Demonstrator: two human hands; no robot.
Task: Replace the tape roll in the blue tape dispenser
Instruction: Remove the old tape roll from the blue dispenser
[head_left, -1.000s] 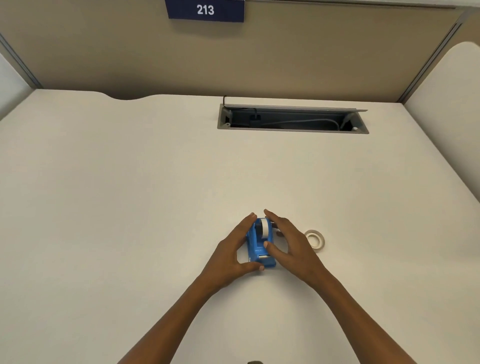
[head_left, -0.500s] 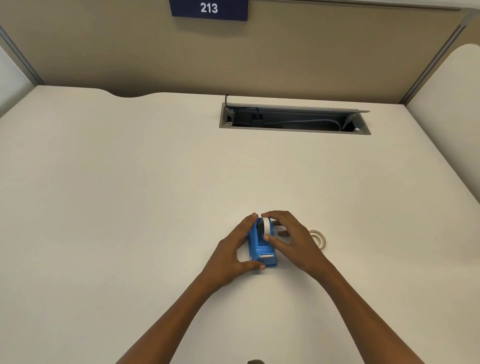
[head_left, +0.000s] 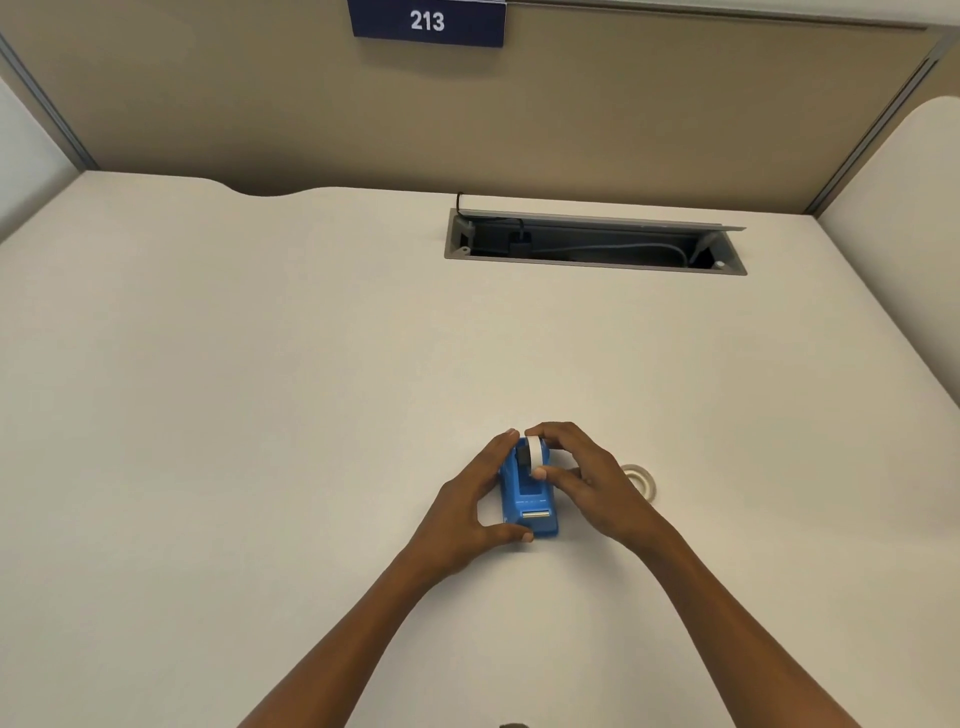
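The blue tape dispenser (head_left: 530, 499) stands on the desk (head_left: 260, 415), braced by the left hand (head_left: 467, 509), whose fingers are wrapped around its side and near corner. The white tape roll (head_left: 532, 454) seated in it is pinched by the right hand (head_left: 587, 483). If the bracing is slackened, the dispenser may be dragged up with the roll. A second roll (head_left: 641, 480) lies just beside the right hand, where it could be knocked.

One blue plastic tape dispenser (head_left: 530, 499) stands on the single pale off-white bench (head_left: 260, 389). There are two tape rolls: one white roll (head_left: 532, 455) seated in the dispenser, one pale translucent roll (head_left: 643, 480) lying flat. Two bare hands, left (head_left: 470, 512) and right (head_left: 589, 480). One grey cable hatch (head_left: 592, 241). One navy "213" sign (head_left: 427, 22).
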